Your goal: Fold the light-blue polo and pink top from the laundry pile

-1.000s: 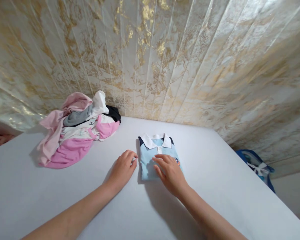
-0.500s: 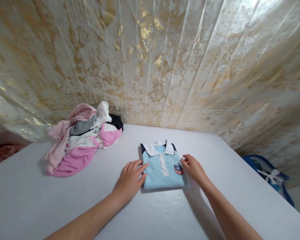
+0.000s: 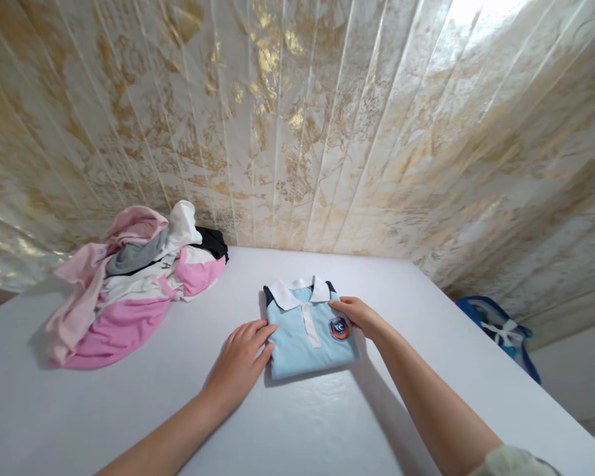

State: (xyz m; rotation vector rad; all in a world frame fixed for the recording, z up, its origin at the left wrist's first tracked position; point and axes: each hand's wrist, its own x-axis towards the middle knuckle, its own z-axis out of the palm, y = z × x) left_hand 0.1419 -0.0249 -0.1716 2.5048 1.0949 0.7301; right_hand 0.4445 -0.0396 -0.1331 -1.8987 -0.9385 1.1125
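Observation:
A light blue polo shirt [image 3: 290, 337] lies folded into a neat rectangle on the white table. It has a white collar, a white placket, dark navy shoulders and a round badge on its right side. My left hand [image 3: 240, 354] rests at the shirt's left edge, fingers spread and fingertips on the fabric. On the opposite side my right hand [image 3: 359, 314] pinches the shirt's edge just below the collar, thumb and fingers together.
A loose heap of pink, white, grey and black clothes [image 3: 123, 297] sits at the back left of the table [image 3: 188, 403]. Behind it hangs a gold-patterned curtain [image 3: 277, 132]. Beyond the right edge is a blue-trimmed bag [image 3: 500, 334].
My right hand has moved up along the shirt's right edge and closed on it near the collar. My left hand stays at the left edge. The view has shifted slightly right.

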